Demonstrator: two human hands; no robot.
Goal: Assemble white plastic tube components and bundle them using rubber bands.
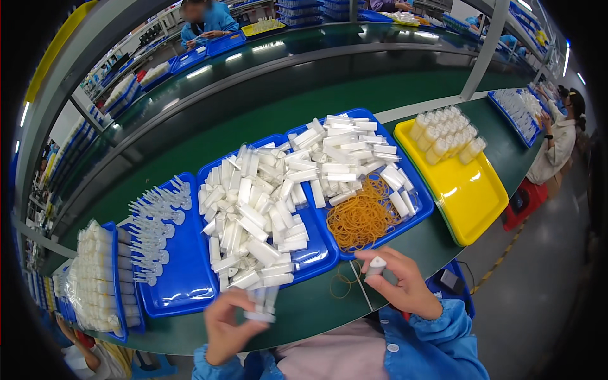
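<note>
My left hand (pixel 227 326) holds a small bundle of clear and white plastic tubes (pixel 261 303) just off the near edge of the middle blue tray (pixel 316 253), which is heaped with the same white tubes (pixel 253 215). My right hand (pixel 399 282) pinches one white cap-like piece (pixel 376 265) near the front of the right blue tray (pixel 415 215). That tray holds more white tubes and a pile of orange rubber bands (pixel 362 215). A loose rubber band (pixel 342 282) lies on the green table between my hands.
A left blue tray (pixel 183 291) carries clear plastic nozzle parts (pixel 155 221). Bagged white tubes (pixel 95 278) sit at the far left. A yellow tray (pixel 472 196) holds several small bottles (pixel 446 133). Other people work at the right and across the green conveyor.
</note>
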